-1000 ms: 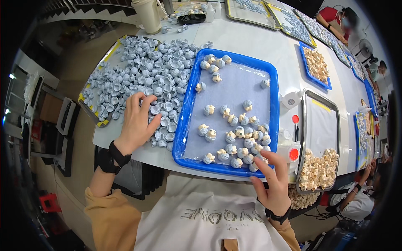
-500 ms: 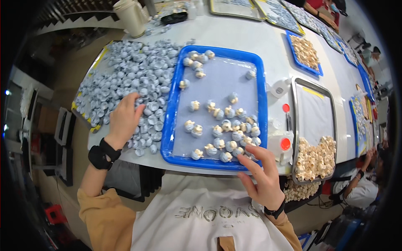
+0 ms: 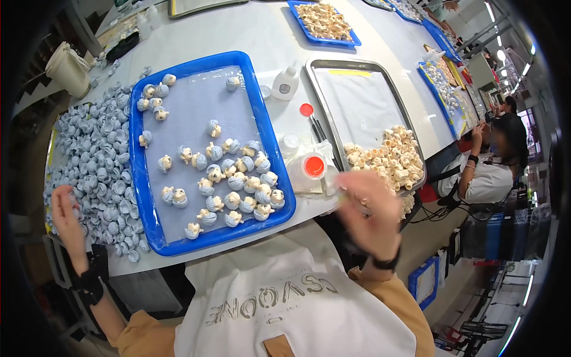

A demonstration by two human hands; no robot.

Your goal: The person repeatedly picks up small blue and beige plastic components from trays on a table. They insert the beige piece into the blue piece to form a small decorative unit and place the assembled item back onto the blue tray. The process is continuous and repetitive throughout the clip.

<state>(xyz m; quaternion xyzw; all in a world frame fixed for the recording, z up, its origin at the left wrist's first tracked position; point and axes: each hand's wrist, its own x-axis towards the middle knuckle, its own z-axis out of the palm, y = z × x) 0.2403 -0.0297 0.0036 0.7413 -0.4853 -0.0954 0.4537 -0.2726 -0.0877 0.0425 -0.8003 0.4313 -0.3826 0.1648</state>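
Note:
At the left edge of the blue-grey cup-shaped pieces (image 3: 98,160), my left hand (image 3: 68,223) has curled fingers, with a pale blue cup-shaped piece partly showing at the fingertips. My right hand (image 3: 369,217) is smeared by motion beside the near end of a metal tray (image 3: 321,89), close to hollow cream pieces (image 3: 392,160); its fingers cannot be made out clearly. Between the hands lies a blue tray (image 3: 140,196) lined with a sheet. Small doll heads (image 3: 214,172) with blue hair and cream faces rest on it, bunched mostly toward the near right.
A white bottle (image 3: 286,82), a red-topped container (image 3: 314,166) and dark slim tools (image 3: 318,128) stand or lie between the trays. Farther off are another blue tray of cream pieces (image 3: 324,24) and a cream jug (image 3: 68,70). A co-worker (image 3: 491,160) sits at right.
The view has swung right. My right hand has moved from the blue tray's near right corner to beside the metal tray. My left hand has drawn from within the pile to its left edge.

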